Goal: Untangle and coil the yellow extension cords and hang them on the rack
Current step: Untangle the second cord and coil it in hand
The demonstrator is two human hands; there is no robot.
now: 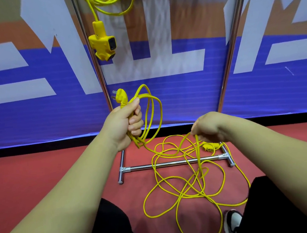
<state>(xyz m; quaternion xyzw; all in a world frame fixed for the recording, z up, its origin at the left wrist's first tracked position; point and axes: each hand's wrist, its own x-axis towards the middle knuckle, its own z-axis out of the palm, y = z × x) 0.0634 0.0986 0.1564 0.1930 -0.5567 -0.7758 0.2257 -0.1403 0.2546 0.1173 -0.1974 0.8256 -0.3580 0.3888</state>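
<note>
Nearest the camera, two bare forearms reach forward over dark trouser legs, and a black and white shoe (232, 222) shows at the lower right on the red floor (43, 171).

Between the legs, a loose yellow extension cord (188, 191) lies in overlapping tangled loops on the floor, draped across the low metal crossbar of a rack base (171, 164). Its yellow socket block (209, 147) rests on the floor just beyond that bar, partly hidden by the right hand.

The right hand (210, 127) is held above the tangle with its fingers closed together, pinching a strand of the cord that rises from the floor loops. From there the cord sags and runs left to the other hand.

The left hand (125, 122) is raised higher and to the left, clenched in a fist around several gathered loops of the same cord. The loops hang out to the right of the fist, and the yellow plug (120, 97) sticks up above the thumb, prongs pointing left.

Farther back, two shiny upright rack poles (92, 53) rise from the base. A second yellow cord (110, 2), already coiled, hangs at the top left, its multi-outlet socket (103, 45) dangling beside the left pole.

Behind everything stands a blue, orange and white banner wall (165, 89).
</note>
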